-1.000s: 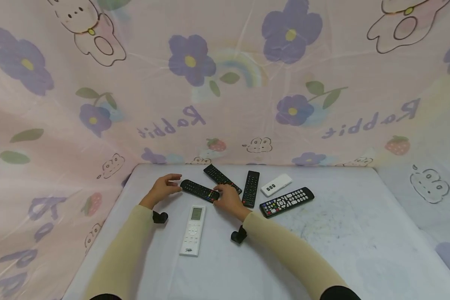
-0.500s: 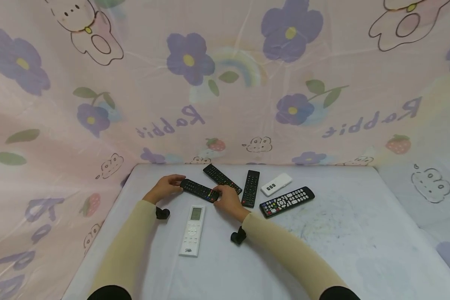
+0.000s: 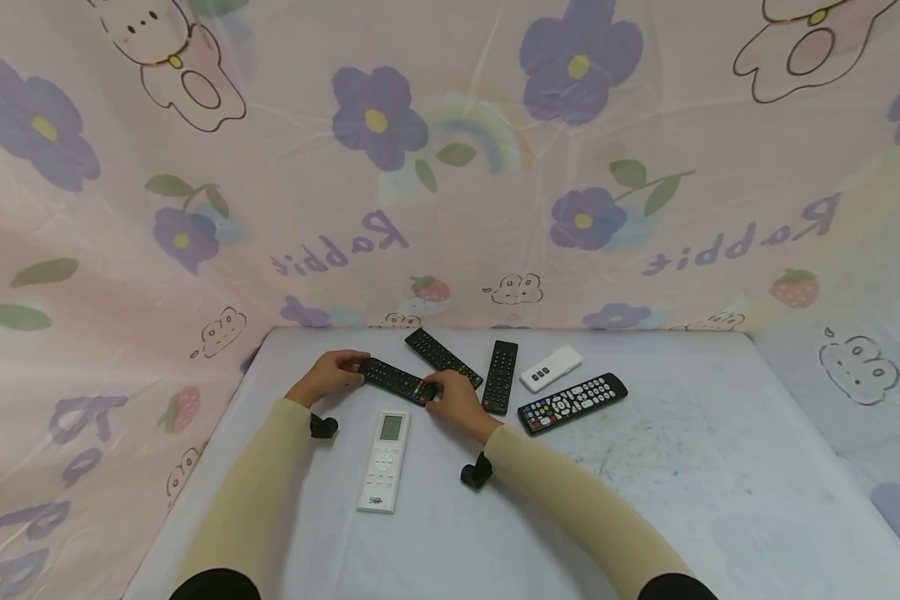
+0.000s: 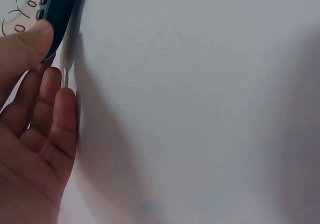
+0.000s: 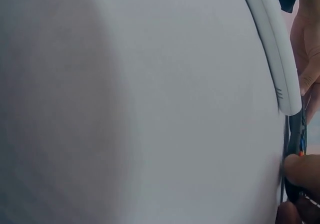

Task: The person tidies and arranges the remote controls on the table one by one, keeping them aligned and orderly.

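"How are the fingers?"
"Left hand [image 3: 327,379] and right hand [image 3: 459,406] pinch opposite ends of a black oblong remote with coloured buttons [image 3: 394,380]."
"Where's that?"
"At the white tabletop [image 3: 690,392], touching or lifted I can't tell; a long white grey-screened remote [image 3: 382,465] sits nearer the person."

Black remote [image 3: 394,380]: slim, coloured buttons near its right end
Pose: buttons up, slanting, left end farther away
Hold: left hand [image 3: 328,377] pinches one end, right hand [image 3: 459,405] the other
Counter [image 3: 667,492]: contact hard to tell
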The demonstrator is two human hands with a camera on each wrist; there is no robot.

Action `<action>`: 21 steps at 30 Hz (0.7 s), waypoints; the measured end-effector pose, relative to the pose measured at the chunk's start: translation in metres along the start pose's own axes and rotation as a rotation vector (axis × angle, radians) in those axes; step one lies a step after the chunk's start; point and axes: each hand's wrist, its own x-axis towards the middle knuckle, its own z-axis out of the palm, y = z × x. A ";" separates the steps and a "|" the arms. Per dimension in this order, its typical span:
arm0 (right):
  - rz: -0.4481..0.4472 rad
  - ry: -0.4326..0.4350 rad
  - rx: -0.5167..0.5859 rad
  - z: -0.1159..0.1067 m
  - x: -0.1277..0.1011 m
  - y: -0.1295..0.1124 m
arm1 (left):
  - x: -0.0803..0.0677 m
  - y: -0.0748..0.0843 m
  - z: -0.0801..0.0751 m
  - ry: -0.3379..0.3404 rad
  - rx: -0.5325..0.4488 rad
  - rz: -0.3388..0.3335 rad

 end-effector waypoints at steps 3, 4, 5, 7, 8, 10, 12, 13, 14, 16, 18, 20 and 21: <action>-0.007 0.009 0.021 0.001 0.000 0.001 | 0.001 -0.001 -0.001 0.004 -0.006 0.003; -0.006 0.010 0.032 0.001 0.000 0.002 | 0.001 -0.002 -0.001 0.005 -0.011 0.006; -0.002 0.011 0.044 0.001 0.000 0.002 | 0.001 -0.002 -0.001 0.008 -0.012 0.008; 0.003 0.011 0.055 0.001 0.001 0.002 | 0.000 -0.001 -0.002 0.012 -0.013 0.010; 0.006 0.009 0.057 0.001 0.001 0.002 | -0.001 -0.001 -0.002 0.016 -0.015 0.006; 0.010 0.007 0.064 0.000 0.001 0.002 | -0.003 0.000 -0.003 0.021 -0.007 0.010; 0.012 0.005 0.088 -0.001 0.001 0.001 | -0.005 0.001 -0.004 0.022 -0.001 0.017; 0.017 0.003 0.104 -0.001 0.000 0.000 | -0.006 0.002 -0.004 0.022 -0.001 0.024; 0.018 0.004 0.121 -0.002 0.000 -0.001 | -0.008 0.002 -0.005 0.021 -0.003 0.024; 0.021 0.002 0.158 -0.003 -0.001 -0.001 | -0.009 0.001 -0.006 0.017 -0.010 0.029; 0.016 0.002 0.186 -0.004 -0.001 -0.001 | -0.011 0.002 -0.007 0.012 -0.016 0.043; 0.012 -0.001 0.199 -0.006 -0.001 0.001 | -0.013 0.002 -0.007 0.013 -0.022 0.048; 0.011 -0.006 0.206 -0.007 -0.001 0.002 | -0.014 0.003 -0.006 0.017 -0.033 0.052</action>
